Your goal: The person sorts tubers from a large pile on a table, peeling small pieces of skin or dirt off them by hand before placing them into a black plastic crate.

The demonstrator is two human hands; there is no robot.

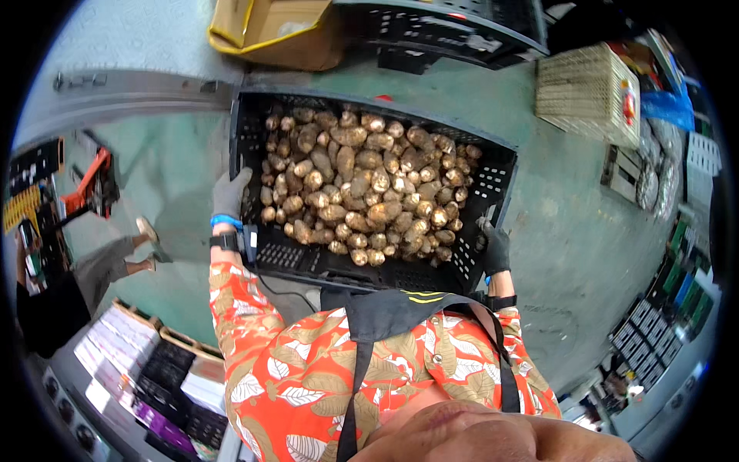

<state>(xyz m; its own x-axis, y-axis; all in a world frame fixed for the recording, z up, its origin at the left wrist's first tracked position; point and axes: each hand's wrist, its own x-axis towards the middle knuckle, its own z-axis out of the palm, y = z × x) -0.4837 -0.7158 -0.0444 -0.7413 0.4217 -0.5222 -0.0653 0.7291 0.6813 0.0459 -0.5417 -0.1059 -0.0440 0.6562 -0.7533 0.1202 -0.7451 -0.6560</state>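
Note:
A black plastic crate with slotted walls is held in front of my body. Many small brown taro corms fill most of it in a loose heap. My left hand, in a grey glove, grips the crate's left end wall. On the opposite end my right hand, in a dark glove, has hold of the wall, its fingers over the inner side. The near long wall of the crate is close against my dark apron.
Ahead are an open cardboard box and another black crate. A cream plastic basket stands at the right. To the left are an orange pallet jack and a person; stacked boxes sit on pallets lower left.

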